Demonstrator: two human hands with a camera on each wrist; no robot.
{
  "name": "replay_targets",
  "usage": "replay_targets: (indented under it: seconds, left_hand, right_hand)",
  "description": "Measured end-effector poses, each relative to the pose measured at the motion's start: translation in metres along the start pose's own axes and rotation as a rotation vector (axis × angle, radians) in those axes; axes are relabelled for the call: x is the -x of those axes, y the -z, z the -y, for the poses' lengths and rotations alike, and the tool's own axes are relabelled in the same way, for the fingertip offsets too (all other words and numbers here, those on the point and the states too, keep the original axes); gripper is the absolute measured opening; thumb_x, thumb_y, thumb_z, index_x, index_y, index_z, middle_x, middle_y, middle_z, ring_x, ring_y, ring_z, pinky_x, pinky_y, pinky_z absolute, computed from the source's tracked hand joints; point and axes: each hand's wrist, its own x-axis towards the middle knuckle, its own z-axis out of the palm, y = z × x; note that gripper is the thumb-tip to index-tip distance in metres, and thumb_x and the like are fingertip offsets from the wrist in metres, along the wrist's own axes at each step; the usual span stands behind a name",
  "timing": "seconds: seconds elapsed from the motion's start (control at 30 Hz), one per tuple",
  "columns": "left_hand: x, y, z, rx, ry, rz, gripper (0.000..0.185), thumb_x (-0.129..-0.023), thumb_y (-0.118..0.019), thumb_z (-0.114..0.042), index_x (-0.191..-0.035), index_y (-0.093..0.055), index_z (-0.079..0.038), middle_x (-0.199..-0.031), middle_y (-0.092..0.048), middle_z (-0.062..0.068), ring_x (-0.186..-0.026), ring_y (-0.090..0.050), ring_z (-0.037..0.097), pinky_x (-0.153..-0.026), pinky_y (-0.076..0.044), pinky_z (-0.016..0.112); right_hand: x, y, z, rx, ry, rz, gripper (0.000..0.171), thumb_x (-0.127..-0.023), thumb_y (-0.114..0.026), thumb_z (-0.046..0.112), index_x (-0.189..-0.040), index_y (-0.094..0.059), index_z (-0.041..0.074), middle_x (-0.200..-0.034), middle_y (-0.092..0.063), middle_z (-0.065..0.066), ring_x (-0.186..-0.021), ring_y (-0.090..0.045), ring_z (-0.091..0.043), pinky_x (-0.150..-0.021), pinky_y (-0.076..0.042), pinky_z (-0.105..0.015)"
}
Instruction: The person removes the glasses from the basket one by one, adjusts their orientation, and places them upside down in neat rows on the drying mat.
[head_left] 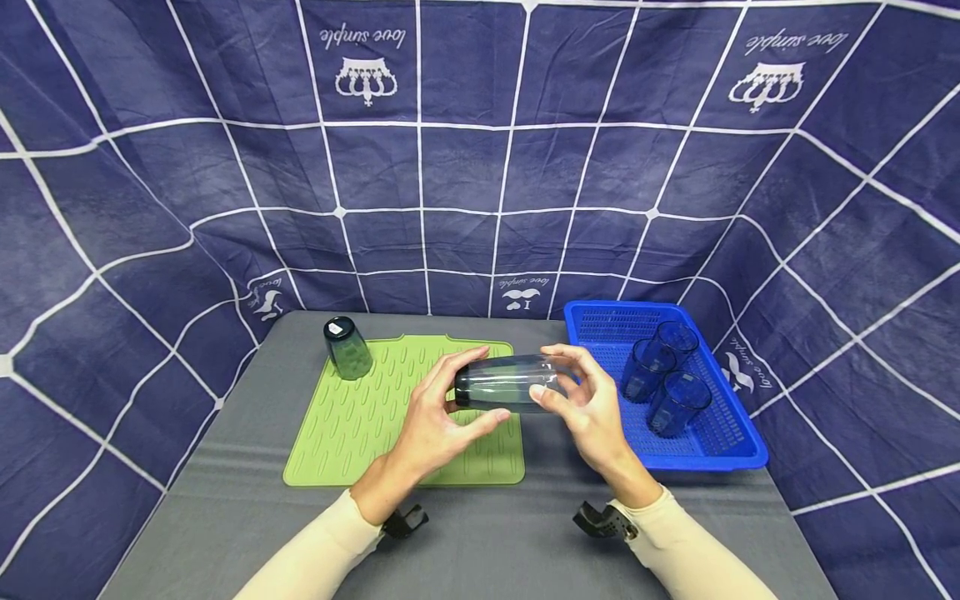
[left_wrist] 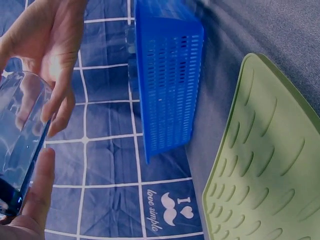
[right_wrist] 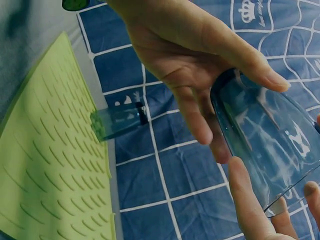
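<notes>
A clear grey-blue drinking glass [head_left: 506, 385] lies sideways in the air between both hands, above the right part of the green mat. My left hand [head_left: 437, 421] grips its thick dark base end, thumb below and fingers over the top. The rim end is in my right hand [head_left: 600, 408], whose thumb presses the near side while the fingers curl round the far side. In the right wrist view, the left hand [right_wrist: 185, 55] wraps the base of the glass [right_wrist: 265, 135]. Another glass [head_left: 349, 354] stands upside down on the mat's far left corner.
The green ribbed drying mat [head_left: 405, 417] lies flat on the grey table [head_left: 480, 542]. At the right, a blue plastic basket [head_left: 600, 321] holds several glasses [head_left: 678, 404], all upright. A blue checked cloth [head_left: 465, 167] hangs behind and at both sides.
</notes>
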Motion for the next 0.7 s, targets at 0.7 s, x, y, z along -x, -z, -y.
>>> replay_targets:
  seconds: [0.7]
  left_hand:
    - [0.0007,-0.0025,-0.0022,0.048,-0.028,-0.052,0.068,-0.085,-0.106,-0.010,-0.147,-0.076,-0.016,-0.141,-0.078,0.010,-0.115,-0.076,0.013,-0.074,-0.072,0.029]
  right_hand:
    - [0.0035,-0.0037,-0.0043,-0.045,-0.095,0.036,0.061,-0.097,-0.075,-0.011,-0.155,-0.056,-0.009,-0.137,-0.067,-0.003,-0.109,-0.078,-0.009,-0.077,-0.069,-0.023]
